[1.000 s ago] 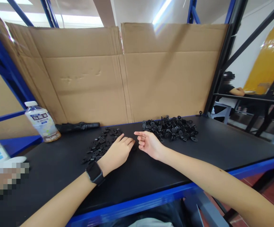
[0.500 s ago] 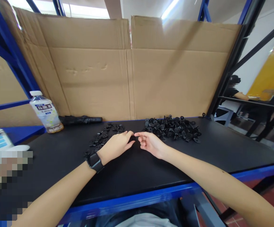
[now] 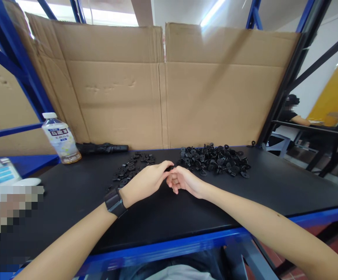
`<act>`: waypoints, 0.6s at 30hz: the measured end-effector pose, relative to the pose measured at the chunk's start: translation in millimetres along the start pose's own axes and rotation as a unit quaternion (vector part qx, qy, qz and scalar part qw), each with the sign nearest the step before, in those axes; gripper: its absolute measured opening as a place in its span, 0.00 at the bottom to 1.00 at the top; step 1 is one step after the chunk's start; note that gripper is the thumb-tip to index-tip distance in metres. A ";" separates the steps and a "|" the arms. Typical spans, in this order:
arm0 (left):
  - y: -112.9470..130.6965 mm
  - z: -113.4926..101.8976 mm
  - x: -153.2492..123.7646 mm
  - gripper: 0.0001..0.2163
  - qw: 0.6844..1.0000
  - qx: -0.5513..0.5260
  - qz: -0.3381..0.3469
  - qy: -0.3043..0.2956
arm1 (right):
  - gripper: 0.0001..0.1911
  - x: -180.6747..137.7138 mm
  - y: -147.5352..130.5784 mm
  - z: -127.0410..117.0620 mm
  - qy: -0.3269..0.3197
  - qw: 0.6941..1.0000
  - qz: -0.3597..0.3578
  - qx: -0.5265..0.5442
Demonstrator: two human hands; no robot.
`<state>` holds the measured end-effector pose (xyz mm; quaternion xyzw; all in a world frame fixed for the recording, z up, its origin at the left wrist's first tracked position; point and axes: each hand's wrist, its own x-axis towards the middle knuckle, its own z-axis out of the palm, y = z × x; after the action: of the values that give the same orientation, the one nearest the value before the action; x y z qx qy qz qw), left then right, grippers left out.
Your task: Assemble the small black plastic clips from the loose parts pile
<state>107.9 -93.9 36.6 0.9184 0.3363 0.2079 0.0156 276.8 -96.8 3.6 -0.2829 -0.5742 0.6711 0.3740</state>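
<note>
My left hand point(image 3: 145, 179), wearing a black watch point(image 3: 115, 202), pinches a small black plastic disc point(image 3: 169, 168) between thumb and fingers above the table. Against the right side of that disc are the fingertips of my right hand point(image 3: 185, 181), closed, its other fingers loosely curled. The disc is partly hidden by the fingers of both hands. Behind my left hand lies a spread-out group of black slotted discs point(image 3: 131, 167). A larger heap of similar black discs point(image 3: 215, 159) lies beyond my right hand.
A bottle point(image 3: 61, 140) stands at the back left, beside a folded black umbrella point(image 3: 101, 148). Cardboard point(image 3: 122, 85) walls off the back of the black table point(image 3: 169, 221). White items lie at the left edge. A person point(image 3: 291, 111) sits at the far right.
Both hands have come closer together around the disc. My right index finger, stretched out before, is now bent at the disc. The camera view has shifted slightly.
</note>
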 end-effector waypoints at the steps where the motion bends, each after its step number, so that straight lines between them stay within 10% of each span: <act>1: 0.9 -0.2 -0.3 0.12 1.000 0.010 0.011 -0.011 | 0.16 0.0 0.6 -0.4 0.001 1.000 0.000 0.001; 18: 0.7 -3.8 3.4 0.10 0.986 -0.160 -0.028 0.027 | 0.12 0.3 2.3 1.4 -0.008 0.999 0.019 0.041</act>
<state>109.1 -92.7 41.5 0.8884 0.3244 0.2835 0.1587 275.1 -97.4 1.6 -0.2726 -0.5436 0.7032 0.3683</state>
